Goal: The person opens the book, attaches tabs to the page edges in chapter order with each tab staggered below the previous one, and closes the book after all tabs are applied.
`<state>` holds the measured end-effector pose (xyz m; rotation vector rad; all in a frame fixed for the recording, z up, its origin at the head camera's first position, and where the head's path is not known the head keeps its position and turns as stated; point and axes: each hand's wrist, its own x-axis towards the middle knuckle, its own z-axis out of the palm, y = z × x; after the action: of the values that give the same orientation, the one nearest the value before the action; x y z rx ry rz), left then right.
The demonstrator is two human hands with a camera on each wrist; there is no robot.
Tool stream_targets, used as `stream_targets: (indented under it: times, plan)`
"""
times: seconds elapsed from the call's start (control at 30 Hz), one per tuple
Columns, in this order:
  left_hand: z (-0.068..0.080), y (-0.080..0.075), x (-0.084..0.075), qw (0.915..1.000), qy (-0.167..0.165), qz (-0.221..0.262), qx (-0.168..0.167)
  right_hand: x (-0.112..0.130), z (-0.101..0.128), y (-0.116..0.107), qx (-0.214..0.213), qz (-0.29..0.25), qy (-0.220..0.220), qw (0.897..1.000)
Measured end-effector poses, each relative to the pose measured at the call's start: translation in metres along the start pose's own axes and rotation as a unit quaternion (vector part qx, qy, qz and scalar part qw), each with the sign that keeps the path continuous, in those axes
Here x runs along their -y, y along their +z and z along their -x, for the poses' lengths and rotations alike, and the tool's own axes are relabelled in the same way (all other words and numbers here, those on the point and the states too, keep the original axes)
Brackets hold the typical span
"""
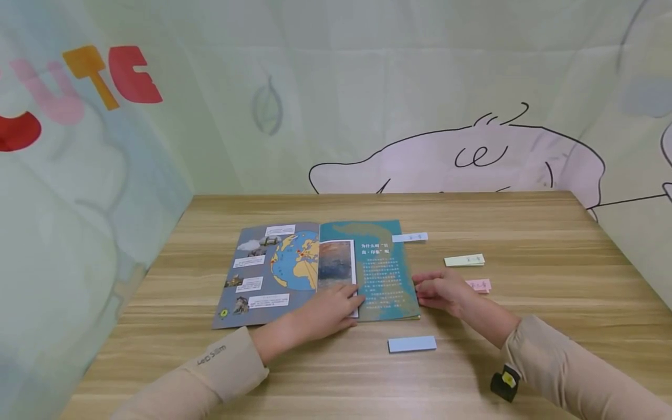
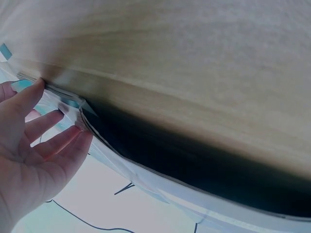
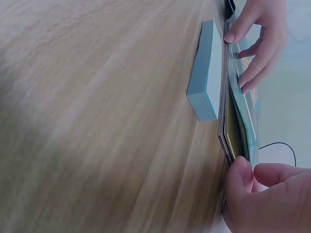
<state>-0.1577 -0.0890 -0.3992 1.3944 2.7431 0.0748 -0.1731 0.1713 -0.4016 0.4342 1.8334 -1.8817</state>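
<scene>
An open picture book (image 1: 304, 262) lies on the table, a globe map on its left page and a painting with text on its teal right page (image 1: 385, 291). My left hand (image 1: 331, 312) rests on the book beside the painting, thumb at the bottom edge and fingers spread on the page. At the right edge, my right hand (image 1: 443, 294) pinches the page edge between thumb and finger. In the right wrist view, the pages (image 3: 235, 131) part slightly beside that hand. A light blue tab (image 1: 410, 237) with writing sticks out from the right page's upper edge.
A blue sticky-note pad (image 1: 412, 345) lies just in front of the book. To the right are a pale green strip (image 1: 464, 261) and a pink strip (image 1: 479, 285), both with writing; the right hand partly covers the pink one. The wooden table (image 1: 551, 245) meets a printed backdrop.
</scene>
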Motion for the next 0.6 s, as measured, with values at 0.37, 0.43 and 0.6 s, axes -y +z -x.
stream_targets:
  times: [0.37,0.43,0.6]
  plan:
    - [-0.0003,-0.0004,0.0009,1.0000,-0.004,0.009,0.002,-0.0045,0.0027,0.0052,0.000,-0.023,-0.013,1.000]
    - [-0.0007,-0.0002,0.0013,0.9999,-0.007,0.013,0.003,-0.0057,0.0029,0.0055,-0.005,-0.025,-0.014,1.000]
    - [-0.0018,-0.0001,0.0025,0.9996,-0.010,0.027,0.004,-0.0072,0.0032,0.0049,-0.004,-0.024,-0.015,1.000]
